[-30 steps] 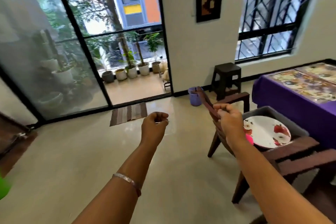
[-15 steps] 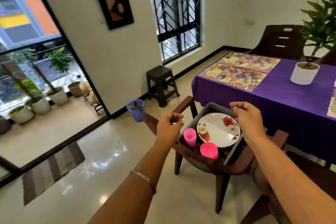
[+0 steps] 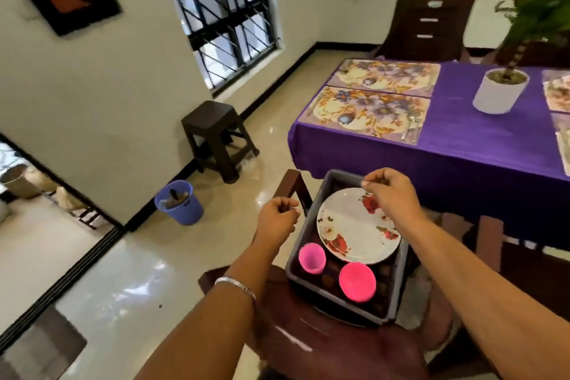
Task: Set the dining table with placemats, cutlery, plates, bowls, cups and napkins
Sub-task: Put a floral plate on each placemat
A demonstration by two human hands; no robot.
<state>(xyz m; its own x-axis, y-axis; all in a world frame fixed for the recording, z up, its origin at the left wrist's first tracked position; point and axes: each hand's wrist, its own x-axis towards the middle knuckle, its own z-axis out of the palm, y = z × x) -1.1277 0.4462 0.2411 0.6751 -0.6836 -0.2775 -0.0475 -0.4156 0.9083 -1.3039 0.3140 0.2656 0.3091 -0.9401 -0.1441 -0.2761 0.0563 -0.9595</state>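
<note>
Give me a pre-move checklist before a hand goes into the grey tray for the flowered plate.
1. White floral plate lying in the grey plastic tray: ok.
2. Two pink plastic cups clear of the plate's top: ok, they sit beside it.
3. Right hand free to grip: cannot tell, fingers curled, contents unclear.
4. Left hand free: cannot tell, fingers curled.
5. Floral placemat on the purple tablecloth ready for a plate: ok, cutlery lies at its edge.
</note>
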